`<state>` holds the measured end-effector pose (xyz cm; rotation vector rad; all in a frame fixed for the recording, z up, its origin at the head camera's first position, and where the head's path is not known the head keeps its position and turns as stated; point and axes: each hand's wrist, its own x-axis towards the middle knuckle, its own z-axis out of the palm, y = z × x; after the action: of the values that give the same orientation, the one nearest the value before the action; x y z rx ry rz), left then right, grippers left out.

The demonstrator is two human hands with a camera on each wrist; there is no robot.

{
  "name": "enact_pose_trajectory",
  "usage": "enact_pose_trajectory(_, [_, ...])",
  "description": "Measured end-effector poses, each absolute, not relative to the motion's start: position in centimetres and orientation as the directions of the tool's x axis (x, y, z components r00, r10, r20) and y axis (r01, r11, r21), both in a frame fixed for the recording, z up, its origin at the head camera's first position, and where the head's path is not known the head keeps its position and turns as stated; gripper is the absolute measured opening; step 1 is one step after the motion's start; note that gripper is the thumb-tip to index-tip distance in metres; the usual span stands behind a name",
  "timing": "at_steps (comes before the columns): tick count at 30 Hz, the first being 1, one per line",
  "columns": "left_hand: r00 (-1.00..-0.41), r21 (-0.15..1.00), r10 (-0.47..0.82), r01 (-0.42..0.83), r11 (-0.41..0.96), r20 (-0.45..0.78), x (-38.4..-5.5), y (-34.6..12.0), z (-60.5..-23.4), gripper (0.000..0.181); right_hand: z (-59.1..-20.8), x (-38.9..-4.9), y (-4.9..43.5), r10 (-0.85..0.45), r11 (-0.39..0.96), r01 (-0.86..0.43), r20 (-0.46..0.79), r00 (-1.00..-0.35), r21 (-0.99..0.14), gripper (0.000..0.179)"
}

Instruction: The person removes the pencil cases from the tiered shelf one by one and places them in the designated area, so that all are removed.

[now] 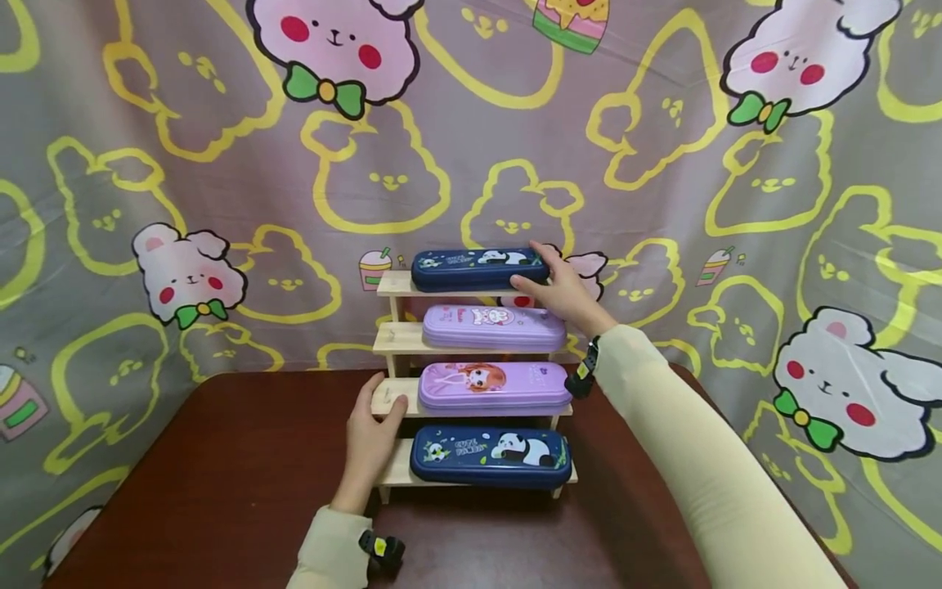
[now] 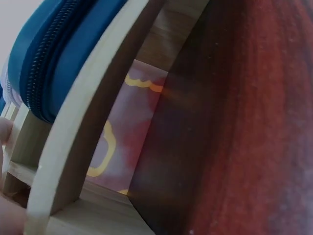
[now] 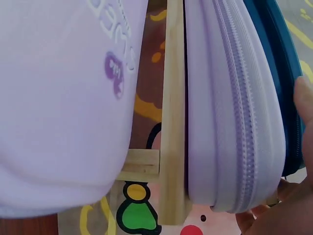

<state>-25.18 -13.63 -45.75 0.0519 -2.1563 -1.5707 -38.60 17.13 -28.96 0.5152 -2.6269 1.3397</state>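
A stepped wooden rack (image 1: 393, 339) stands on the table, with zippered pencil cases lying on its shelves. On the top shelf is a navy panda pencil case (image 1: 478, 270); my right hand (image 1: 562, 290) grips its right end, thumb in front and fingers behind. The right wrist view shows that thumb (image 3: 304, 100) against the navy side. My left hand (image 1: 370, 433) holds the left end of the rack's second-lowest shelf between thumb and fingers. Beside it lies a purple pencil case with a girl's picture (image 1: 456, 384). Another navy panda pencil case (image 1: 489, 456) lies on the bottom shelf.
A lilac pencil case with a rabbit (image 1: 493, 327) lies on the second shelf from the top, just below my right hand. The dark red-brown table (image 1: 221, 483) extends around the rack. A cartoon-printed curtain (image 1: 456, 139) hangs close behind and at both sides.
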Motion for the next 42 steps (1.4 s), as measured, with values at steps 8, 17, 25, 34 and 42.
enact_pose_trajectory(8, [-0.883,0.904,-0.289,0.27,0.33,0.369,-25.1,-13.5,-46.0,0.06,-29.4,-38.7,17.3,-0.171,0.522,-0.374,0.336,-0.926,-0.766,0.08])
enact_pose_trajectory(17, [-0.881,0.897,-0.277,0.287,0.335,0.385,-25.1,-13.4,-46.2,0.063,-29.9,-37.9,18.6,-0.083,0.487,-0.398,0.413,-0.907,-0.777,0.075])
enact_pose_trajectory(25, [-0.881,0.901,-0.278,0.288,0.323,0.382,-24.9,-13.3,-46.4,0.063,-30.5,-36.3,20.1,-0.049,0.363,-0.432,0.446,-0.893,-0.826,0.075])
enact_pose_trajectory(34, [-0.875,0.899,-0.283,0.299,0.321,0.392,-24.9,-13.8,-46.4,0.063,-30.9,-34.2,21.7,0.012,0.447,-0.402,0.455,-0.89,-0.799,0.077])
enact_pose_trajectory(42, [-0.875,0.896,-0.286,0.289,0.336,0.39,-24.8,-14.0,-46.4,0.063,-31.5,-32.8,24.0,0.079,0.466,-0.371,0.455,-0.887,-0.804,0.078])
